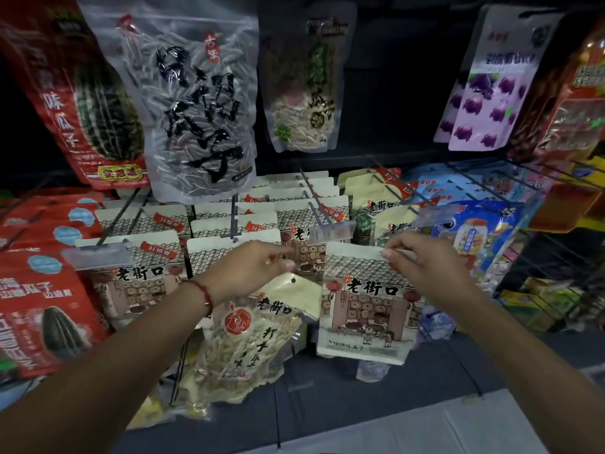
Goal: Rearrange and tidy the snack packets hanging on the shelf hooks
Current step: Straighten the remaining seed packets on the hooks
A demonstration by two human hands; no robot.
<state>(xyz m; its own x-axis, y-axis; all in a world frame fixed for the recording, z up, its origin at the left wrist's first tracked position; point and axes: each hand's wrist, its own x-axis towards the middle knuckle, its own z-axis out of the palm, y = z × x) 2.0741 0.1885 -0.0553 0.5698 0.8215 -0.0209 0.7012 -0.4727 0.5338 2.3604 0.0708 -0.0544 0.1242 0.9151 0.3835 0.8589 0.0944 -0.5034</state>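
My right hand (pixel 422 270) is pinching the top edge of a cream house-print packet (pixel 366 306) below the hooks; my left hand (pixel 252 270) is pinching a tilted clear seed packet (pixel 252 342) beside it.

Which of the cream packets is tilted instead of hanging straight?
The clear-fronted packet the left hand holds: it leans right, its hole free of any hook. The one in the right hand and the hooked rows hang straight.

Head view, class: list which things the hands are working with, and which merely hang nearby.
In use:
left hand
right hand
cream packet, pinched by right hand
clear packet, below left hand
hook

Nearby:
red packets
purple packet
blue packets
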